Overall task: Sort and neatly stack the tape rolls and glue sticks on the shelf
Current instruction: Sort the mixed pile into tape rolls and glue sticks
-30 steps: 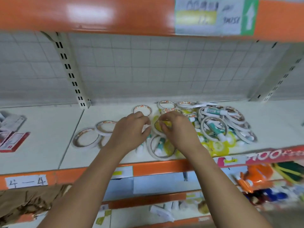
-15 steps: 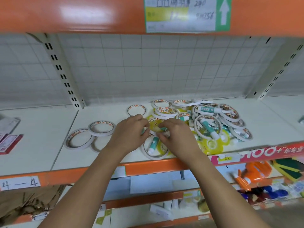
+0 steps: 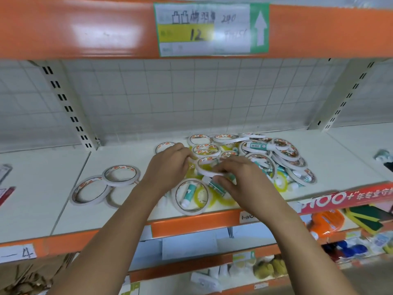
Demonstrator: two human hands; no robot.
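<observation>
The orange metal front rail of the white shelf board lies nearest. Just behind it a large white tape ring lies flat. A teal-and-white glue stick lies inside it, and yellow transparent tape rolls touch it on the right.

Above these, both hands hold one item: a white tape roll with an orange-printed core, tilted over the pile. The right hand pinches the near-right rim between thumb and curled fingers. The left hand curls its fingers onto the left rim; the knuckles hide the exact contact.

To the left, well apart from the pile, a few overlapping white tape rings lie flat on the board. This appears to be the sorted group.

Behind and to the right of the hands lies the mixed heap of white rolls and glue sticks. Some sticks lie across rings and others inside them.

Step in hand, as judged: extraction of one roll from the heap. Sorting looks to be at an early stage, since most items remain mixed.

The next move calls for the following:
- Lift the roll clear without dragging neighbouring rings or sticks.
- Carry it left and set it flat and centred on the sorted group.
- Give the glue sticks a separate place.

The white wire-grid back panel stands farthest.
</observation>
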